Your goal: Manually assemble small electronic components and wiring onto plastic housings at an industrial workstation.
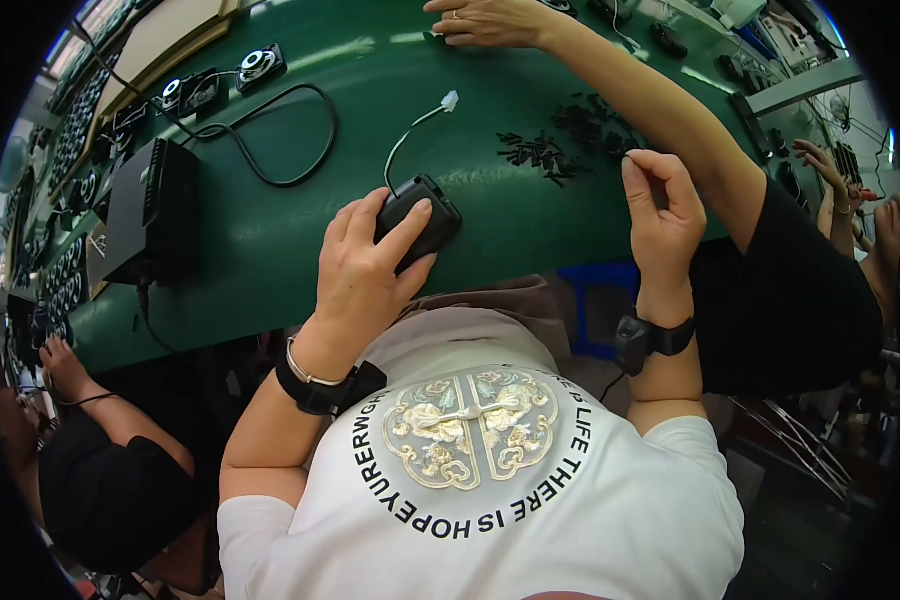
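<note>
Black moulded plastic housing, boxy with rounded corners, gripped just above the frame's centre by the left hand, fingers bent over it and thumb below, presumably to keep it steady over the smooth green tabletop while leaving the thin curved cable and pale blocky plug free. Right of centre, right hand curled, thumb and forefinger tips together, contents impossible to tell, near slim black strips heaped loosely, perhaps for easy reach.
</note>
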Demonstrator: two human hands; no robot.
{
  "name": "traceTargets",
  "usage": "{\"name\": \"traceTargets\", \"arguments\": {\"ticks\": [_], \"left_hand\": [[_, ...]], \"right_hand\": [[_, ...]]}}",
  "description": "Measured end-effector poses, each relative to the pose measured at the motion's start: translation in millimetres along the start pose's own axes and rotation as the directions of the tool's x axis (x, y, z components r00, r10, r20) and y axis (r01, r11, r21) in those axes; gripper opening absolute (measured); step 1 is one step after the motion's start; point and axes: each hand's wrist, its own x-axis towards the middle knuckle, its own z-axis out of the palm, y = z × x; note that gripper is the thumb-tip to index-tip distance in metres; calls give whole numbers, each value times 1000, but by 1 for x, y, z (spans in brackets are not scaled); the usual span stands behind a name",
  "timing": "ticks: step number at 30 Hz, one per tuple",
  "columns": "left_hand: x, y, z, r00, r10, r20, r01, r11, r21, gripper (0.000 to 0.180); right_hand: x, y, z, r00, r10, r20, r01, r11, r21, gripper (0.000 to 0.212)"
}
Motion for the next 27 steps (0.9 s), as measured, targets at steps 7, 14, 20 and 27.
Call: {"name": "traceTargets", "arguments": {"ticks": [7, 14, 20, 27], "left_hand": [[-1, 4, -8, 999, 19, 50, -13, 995, -103, 58], [-3, 4, -10, 999, 19, 40, -14, 993, -119, 61], [-5, 4, -9, 999, 8, 35, -3, 988, -153, 61], [-2, 11, -2, 1000, -6, 15, 8, 983, -185, 58]], "right_hand": [[-13, 17, 12, 952, 84, 293, -23, 978, -207, 7], [-17, 11, 11, 926, 79, 369, -20, 987, -161, 6], [12, -52, 39, 804, -31, 593, -102, 976, 190, 10], [26, -36, 92, 754, -102, 649, 104, 994, 36, 14]]}}
